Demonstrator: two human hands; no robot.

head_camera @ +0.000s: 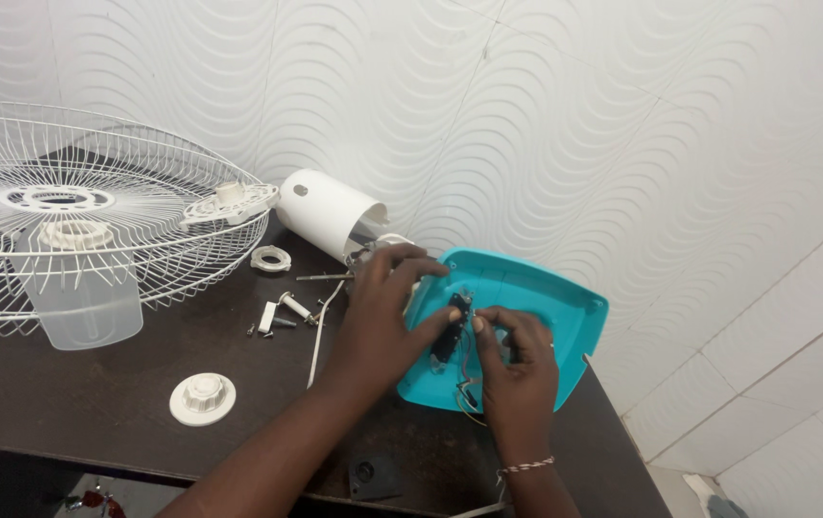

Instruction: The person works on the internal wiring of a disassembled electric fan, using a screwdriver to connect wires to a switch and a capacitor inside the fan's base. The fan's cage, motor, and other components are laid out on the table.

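Observation:
A turquoise plastic fan base cover (pixel 536 297) lies open side up on the dark table (pixel 95 403). Inside it sits a small black switch block (pixel 452 331) with thin wires (pixel 467 393) trailing out toward me. My left hand (pixel 382 312) rests over the cover's left rim, thumb against the black block. My right hand (pixel 512 360) pinches the block from the right with thumb and forefinger. A beaded band circles my right wrist.
A white motor housing cylinder (pixel 327 211) lies behind my left hand. White wire fan guards (pixel 75 201) fill the left, over a translucent blade piece (pixel 85 302). A white knob (pixel 203 398), white ring (pixel 270 258), screws and small parts (pixel 282 315) and a black part (pixel 373 475) lie around.

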